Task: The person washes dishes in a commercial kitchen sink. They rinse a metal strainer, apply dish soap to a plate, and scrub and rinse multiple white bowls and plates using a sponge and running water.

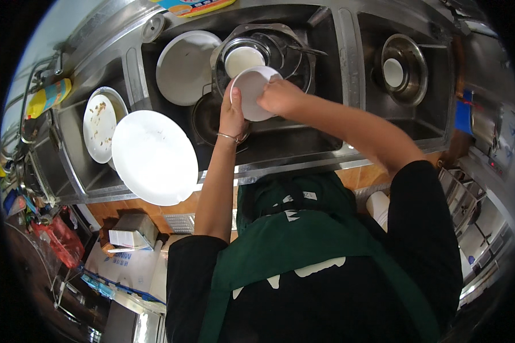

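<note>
My left hand (231, 116) grips a white bowl (251, 96) by its left side, the thumb over the rim. Curled against the inside right of the bowl is my right hand (282, 97); whether its fingers hold anything is hidden. The bowl is tilted, its inside facing me, above the middle basin of a steel sink (292, 143). Just behind it, another white bowl (243, 61) rests among metal bowls inside a large metal pan (279, 28). A dark round pan (206, 118) lies partly behind my left wrist.
A large white plate (154, 158) overhangs the sink's front edge at left. Beyond it sits an oval dish (99, 133) with food scraps. A big round white dish (184, 68) leans in the middle basin. The right basin holds a metal bowl (416, 70) with a small white bowl (393, 73).
</note>
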`<act>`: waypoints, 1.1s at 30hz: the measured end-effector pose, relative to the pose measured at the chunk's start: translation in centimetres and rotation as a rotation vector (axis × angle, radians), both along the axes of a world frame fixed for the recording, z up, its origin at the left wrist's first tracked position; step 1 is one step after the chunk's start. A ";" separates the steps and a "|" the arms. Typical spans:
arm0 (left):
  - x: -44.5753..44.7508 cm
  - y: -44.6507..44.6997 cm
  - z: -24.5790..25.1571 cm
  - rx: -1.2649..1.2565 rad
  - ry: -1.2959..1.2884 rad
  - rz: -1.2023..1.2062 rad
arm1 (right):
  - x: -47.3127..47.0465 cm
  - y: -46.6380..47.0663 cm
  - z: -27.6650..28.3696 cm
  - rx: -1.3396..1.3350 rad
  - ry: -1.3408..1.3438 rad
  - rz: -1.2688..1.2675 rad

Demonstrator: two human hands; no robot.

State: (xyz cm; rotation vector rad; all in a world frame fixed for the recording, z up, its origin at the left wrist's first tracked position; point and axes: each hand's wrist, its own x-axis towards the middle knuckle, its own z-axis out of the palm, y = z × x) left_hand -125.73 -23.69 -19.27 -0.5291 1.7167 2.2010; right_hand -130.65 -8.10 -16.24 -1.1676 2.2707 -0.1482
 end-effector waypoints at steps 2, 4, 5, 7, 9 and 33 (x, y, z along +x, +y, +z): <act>0.3 0.2 -0.1 0.005 0.009 0.030 | 1.2 -0.4 -0.4 -0.248 -0.162 -0.234; 0.6 0.2 -0.1 -0.029 0.012 0.055 | 2.6 -0.8 -0.8 -0.708 -0.477 -0.532; 0.7 0.2 0.0 0.014 -0.017 0.090 | 3.5 -1.1 -1.0 -0.705 -0.377 -0.576; 1.1 0.0 0.2 0.102 -0.036 0.131 | 4.3 -0.7 -1.2 -0.717 -0.263 -0.508; 1.4 -0.1 0.5 -0.026 0.004 0.021 | 4.7 -0.1 -1.0 -0.531 -0.175 -0.293; 1.4 -0.3 2.1 -0.025 0.027 -0.056 | 4.7 0.6 1.3 -0.543 -0.243 -0.398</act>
